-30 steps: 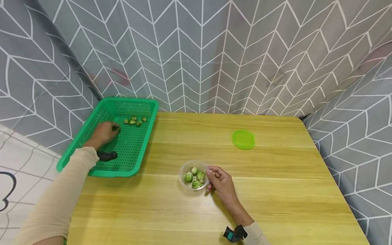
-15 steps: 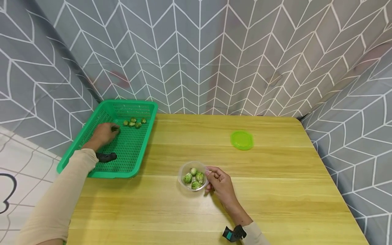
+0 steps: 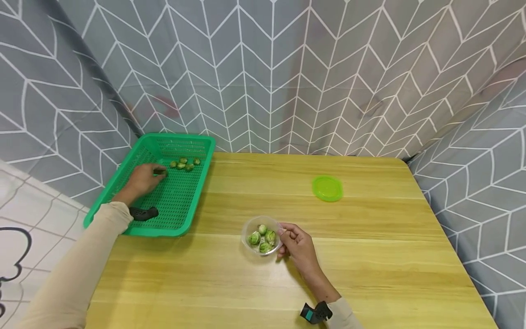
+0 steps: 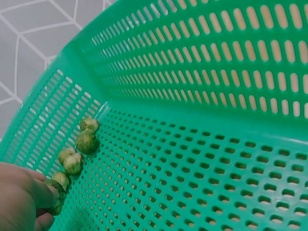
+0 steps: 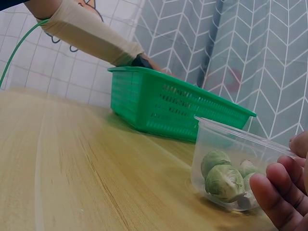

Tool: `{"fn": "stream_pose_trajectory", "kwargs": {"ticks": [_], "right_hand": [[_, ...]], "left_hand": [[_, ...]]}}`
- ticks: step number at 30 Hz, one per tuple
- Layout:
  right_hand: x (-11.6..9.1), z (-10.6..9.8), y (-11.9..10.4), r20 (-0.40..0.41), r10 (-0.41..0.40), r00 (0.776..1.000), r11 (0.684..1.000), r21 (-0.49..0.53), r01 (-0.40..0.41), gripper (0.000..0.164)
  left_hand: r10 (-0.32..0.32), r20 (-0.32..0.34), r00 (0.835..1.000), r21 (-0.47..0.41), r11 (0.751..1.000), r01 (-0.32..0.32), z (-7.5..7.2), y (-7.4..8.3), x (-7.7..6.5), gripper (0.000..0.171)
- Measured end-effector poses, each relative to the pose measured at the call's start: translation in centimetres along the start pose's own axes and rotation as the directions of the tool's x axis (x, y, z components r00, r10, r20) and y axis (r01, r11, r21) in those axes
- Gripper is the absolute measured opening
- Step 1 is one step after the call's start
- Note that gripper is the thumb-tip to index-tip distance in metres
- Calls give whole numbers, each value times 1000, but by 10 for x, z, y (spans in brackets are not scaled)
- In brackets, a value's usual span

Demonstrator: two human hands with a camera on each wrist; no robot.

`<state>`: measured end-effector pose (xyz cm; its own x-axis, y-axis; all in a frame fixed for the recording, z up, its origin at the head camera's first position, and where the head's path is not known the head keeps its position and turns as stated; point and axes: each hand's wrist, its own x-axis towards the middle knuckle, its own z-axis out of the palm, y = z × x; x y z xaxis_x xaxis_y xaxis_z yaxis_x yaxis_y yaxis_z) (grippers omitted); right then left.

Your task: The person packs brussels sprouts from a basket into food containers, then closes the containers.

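Inside the green plastic basket [image 3: 200, 192], at the left of the head view, my left hand [image 3: 144, 179] pinches a Brussels sprout [image 4: 57, 204] between thumb and fingers. Several loose Brussels sprouts [image 3: 181, 166] lie just beyond it, near the basket's far wall. My right hand [image 3: 298, 249] pinches the right rim of a clear plastic tub [image 5: 199, 159] with thumb and fingers, while the other fingers curl loosely by its wall. The tub sits upright on the table and has several Brussels sprouts [image 3: 265, 247] on its bottom.
A bright green lid [image 3: 327, 188] lies flat on the wooden table [image 3: 382, 246], right of and behind the tub. A grey patterned curtain [image 3: 271, 77] hangs along the table's back edge and both sides. The basket's raised walls surround my left hand.
My left hand has shifted slightly to the right within the basket, toward the loose Brussels sprouts. My right hand and the tub stay in place; the head view has shifted a little.
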<state>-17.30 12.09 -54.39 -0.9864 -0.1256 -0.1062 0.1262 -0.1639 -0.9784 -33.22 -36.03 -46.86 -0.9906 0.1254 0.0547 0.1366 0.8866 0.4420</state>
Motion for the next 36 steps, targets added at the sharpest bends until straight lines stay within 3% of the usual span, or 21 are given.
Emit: {"fn": "stream_pose_trajectory", "kwargs": {"ticks": [15, 25, 36], "right_hand": [[-1, 1, -3, -6, -2, 1000, 1000, 10, 2, 33], [-1, 1, -4, 7, 4, 1000, 1000, 25, -4, 34], [-2, 2, -5, 1, 8, 1000, 1000, 21, -8, 34]], "left_hand": [[95, -77, 992, -54, 994, -100, 9, 30, -17, 28], [73, -41, 996, -143, 987, -78, 4, 59, -33, 33], [127, -58, 990, -179, 974, -136, 7, 86, -43, 33]]}}
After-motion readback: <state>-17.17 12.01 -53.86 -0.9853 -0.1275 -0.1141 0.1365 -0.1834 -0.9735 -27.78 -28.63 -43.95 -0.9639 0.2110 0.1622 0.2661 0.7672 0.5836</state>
